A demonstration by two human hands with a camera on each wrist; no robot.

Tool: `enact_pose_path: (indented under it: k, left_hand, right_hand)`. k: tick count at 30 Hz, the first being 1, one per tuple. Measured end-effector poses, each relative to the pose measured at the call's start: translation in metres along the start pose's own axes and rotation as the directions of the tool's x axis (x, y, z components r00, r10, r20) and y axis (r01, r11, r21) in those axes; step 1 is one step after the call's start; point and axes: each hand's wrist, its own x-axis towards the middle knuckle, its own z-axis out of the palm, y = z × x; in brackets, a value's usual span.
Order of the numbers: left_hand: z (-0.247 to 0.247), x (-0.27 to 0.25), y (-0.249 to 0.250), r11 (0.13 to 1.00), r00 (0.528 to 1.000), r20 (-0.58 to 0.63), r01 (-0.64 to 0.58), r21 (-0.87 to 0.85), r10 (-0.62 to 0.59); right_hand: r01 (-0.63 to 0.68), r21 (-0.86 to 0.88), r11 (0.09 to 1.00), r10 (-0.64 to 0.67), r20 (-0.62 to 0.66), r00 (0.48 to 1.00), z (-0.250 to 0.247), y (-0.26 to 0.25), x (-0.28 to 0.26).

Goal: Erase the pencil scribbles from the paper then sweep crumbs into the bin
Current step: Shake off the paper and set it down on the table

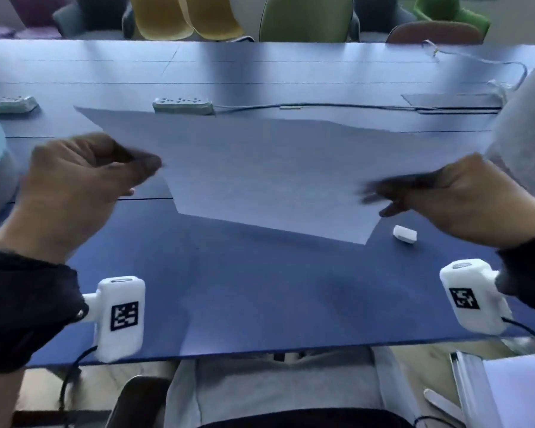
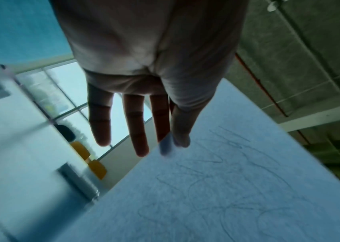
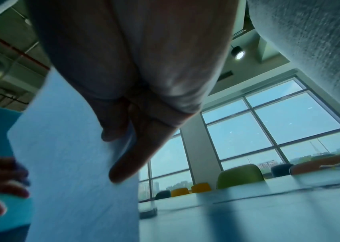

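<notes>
I hold a white sheet of paper point(image 1: 269, 174) in the air above the blue table point(image 1: 260, 288), tilted. My left hand point(image 1: 149, 168) pinches its left edge and my right hand point(image 1: 374, 193), blurred, pinches its right edge. In the left wrist view, thumb and forefinger pinch the paper's point(image 2: 227, 188) edge, the other fingers point(image 2: 136, 127) stay straight, and faint pencil scribbles cover the face turned to that camera. In the right wrist view the paper point(image 3: 71, 163) is pinched between thumb and fingers point(image 3: 127, 160). A small white eraser point(image 1: 404, 233) lies on the table under my right hand. I cannot make out any crumbs.
Two power strips point(image 1: 183, 105) point(image 1: 11, 104), a cable point(image 1: 322, 105) and a dark flat mat point(image 1: 454, 101) lie farther back on the table. Coloured chairs point(image 1: 306, 20) stand behind it. A grey sleeve point(image 1: 525, 125) reaches in at right. A pale boxy container point(image 1: 507, 393) sits below the table's front right edge.
</notes>
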Motion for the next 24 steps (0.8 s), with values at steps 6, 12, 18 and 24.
enact_pose_path:
  k: [6,12,18,24]
  left_hand:
    - [0.002,0.003,-0.011,0.992,0.997,0.03,-0.073,0.108,0.07]
    - [0.009,0.001,-0.017,0.986,0.995,0.033,-0.094,0.139,0.09]
    - [0.011,-0.001,-0.015,0.986,0.993,0.049,-0.113,0.126,0.108]
    - [0.008,-0.006,-0.002,0.979,0.986,-0.052,-0.148,0.141,0.156]
  right_hand:
    - [-0.014,-0.048,0.999,0.015,0.033,0.999,0.008,0.01,0.004]
    - [0.037,-0.006,0.999,-0.037,0.058,0.998,0.013,0.015,0.013]
    - [0.077,0.065,0.995,-0.072,-0.069,0.995,0.009,0.014,0.011]
    - [0.047,0.008,0.999,-0.046,-0.107,0.993,0.007,0.008,0.005]
